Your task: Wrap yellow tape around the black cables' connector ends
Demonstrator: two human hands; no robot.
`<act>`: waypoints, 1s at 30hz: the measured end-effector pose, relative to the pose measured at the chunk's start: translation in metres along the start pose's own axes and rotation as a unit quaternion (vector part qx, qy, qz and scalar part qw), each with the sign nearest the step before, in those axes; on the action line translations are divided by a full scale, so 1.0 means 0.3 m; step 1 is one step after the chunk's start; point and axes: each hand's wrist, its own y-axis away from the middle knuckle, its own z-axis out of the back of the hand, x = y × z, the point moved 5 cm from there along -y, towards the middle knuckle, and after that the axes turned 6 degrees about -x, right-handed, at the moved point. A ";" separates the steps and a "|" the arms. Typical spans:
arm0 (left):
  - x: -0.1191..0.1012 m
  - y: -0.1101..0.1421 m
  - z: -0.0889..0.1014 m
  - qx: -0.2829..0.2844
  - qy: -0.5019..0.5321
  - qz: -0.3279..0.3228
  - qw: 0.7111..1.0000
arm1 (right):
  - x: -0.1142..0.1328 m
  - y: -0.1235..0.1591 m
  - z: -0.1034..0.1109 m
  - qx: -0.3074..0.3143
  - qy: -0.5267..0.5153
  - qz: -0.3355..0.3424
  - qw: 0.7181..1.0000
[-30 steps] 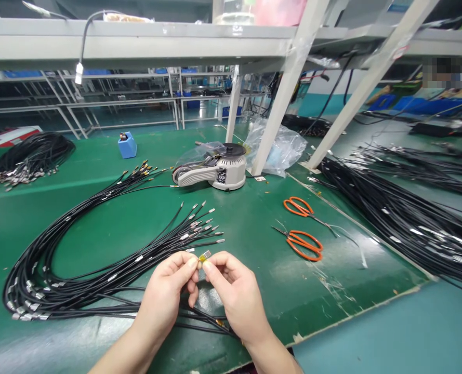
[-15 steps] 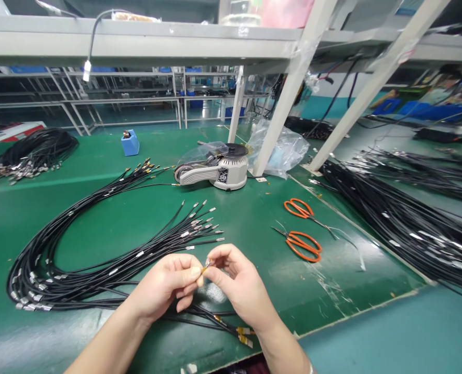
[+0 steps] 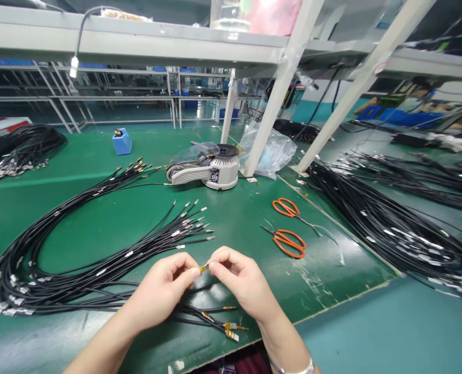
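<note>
Pinching a small plug (image 3: 203, 268) with yellow tape on it between left fingers (image 3: 192, 271) and right fingers (image 3: 215, 268), both closed on it, just above the desk (image 3: 82, 223). Can't judge the wrap as finished or not, with much of it hidden. Can see yellow already on several near ends (image 3: 231, 326) by the front edge, and on far ends (image 3: 139, 165) near the dispenser (image 3: 226, 175). Can find no clear yellow on the pale plugs (image 3: 187, 223) fanned between; possibly untouched, at a guess. Can't count total or remainder across the looped cables (image 3: 116, 263).
</note>
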 end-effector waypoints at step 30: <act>0.184 -0.135 0.093 -0.209 -0.573 -0.256 0.750 | 0.045 -0.192 0.311 -0.088 0.079 -0.058 0.991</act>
